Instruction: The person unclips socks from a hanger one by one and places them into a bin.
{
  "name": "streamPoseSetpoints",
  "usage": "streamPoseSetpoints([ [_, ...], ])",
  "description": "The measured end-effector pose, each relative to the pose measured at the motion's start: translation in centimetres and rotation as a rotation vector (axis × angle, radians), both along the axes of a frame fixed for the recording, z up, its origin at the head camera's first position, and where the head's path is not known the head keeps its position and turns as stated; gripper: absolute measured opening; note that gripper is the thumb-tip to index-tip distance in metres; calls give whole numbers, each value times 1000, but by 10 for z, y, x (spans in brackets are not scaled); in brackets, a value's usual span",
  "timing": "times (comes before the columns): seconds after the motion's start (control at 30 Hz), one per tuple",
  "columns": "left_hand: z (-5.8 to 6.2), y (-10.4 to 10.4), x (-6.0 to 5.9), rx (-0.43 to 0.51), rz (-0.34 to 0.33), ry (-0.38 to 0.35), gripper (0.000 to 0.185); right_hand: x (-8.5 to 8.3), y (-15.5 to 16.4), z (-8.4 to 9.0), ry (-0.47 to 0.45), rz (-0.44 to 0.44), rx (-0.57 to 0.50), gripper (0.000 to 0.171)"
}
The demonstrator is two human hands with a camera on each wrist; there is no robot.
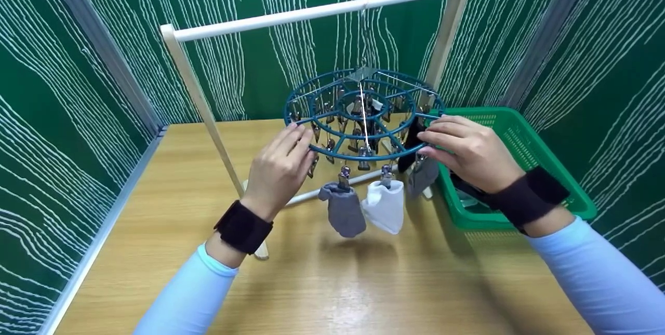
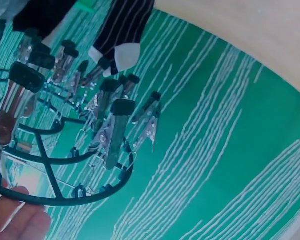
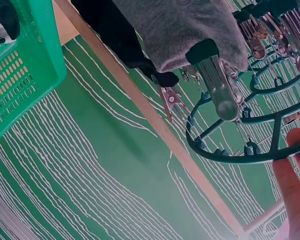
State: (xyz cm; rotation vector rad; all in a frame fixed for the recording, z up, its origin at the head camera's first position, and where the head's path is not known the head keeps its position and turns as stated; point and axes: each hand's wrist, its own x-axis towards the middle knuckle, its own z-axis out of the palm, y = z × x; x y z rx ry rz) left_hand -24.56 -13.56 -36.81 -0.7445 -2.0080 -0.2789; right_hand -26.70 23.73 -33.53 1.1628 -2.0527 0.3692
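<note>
A round teal clip hanger hangs by a string from a white rail. My left hand grips its left rim; in the left wrist view my fingertips sit under the rim. At the right rim my right hand holds on above a dark grey sock, with one finger against the ring. A grey sock and a white sock hang clipped at the front. A black sock hangs beside my right hand.
A green basket stands at the right on the wooden table, holding dark items. The rack's slanted legs stand behind the hanger. Green patterned walls close in on three sides. Several bare metal clips dangle from the rings.
</note>
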Motion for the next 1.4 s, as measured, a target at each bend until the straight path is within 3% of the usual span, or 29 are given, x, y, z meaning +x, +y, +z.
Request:
streamPoseSetpoints([
  [0.17,4,3,1,25,10,-9,40,0,1,1,-14,-6,16,51],
  [0.37,4,5,3,101,-22,14,43,1,2,1,-16,-15,41,28],
  [0.53,4,8,6,172,-128,101,31,1,1,1,-23,-5,17,40],
  [0.67,2,10,9,165,-259,63,25,1,1,2,-34,-12,17,48],
  [0.8,1,14,12,96,-368,-83,27,2,2,4,-40,-20,24,42],
  [0.97,2,19,15,56,-372,-331,35,2,1,5,-45,-29,29,37],
  [1.23,6,22,11,209,-454,-863,44,4,-1,7,-52,-47,41,32],
  [1.3,8,21,9,234,-466,-950,46,4,-1,7,-48,-49,45,33],
  [1.4,10,20,5,232,-487,-1025,48,4,-1,7,-44,-40,37,30],
])
